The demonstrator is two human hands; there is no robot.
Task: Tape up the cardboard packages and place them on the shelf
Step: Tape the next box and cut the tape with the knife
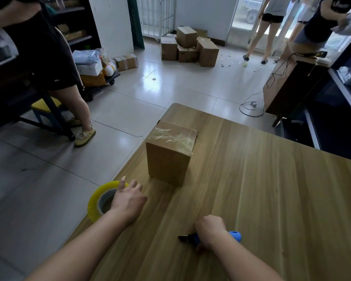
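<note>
The cardboard package [168,159] stands upright on the worktop [261,179], near its left edge, with clear tape across its top face. The left hand [128,197] lies over the yellow tape roll [95,201] at the near left edge of the worktop, with the fingers curled on the roll's rim and gripping it. The right hand [210,228] is closed in a fist around the blue cutter [235,236], whose dark blade end points left. Both hands are apart from the package.
</note>
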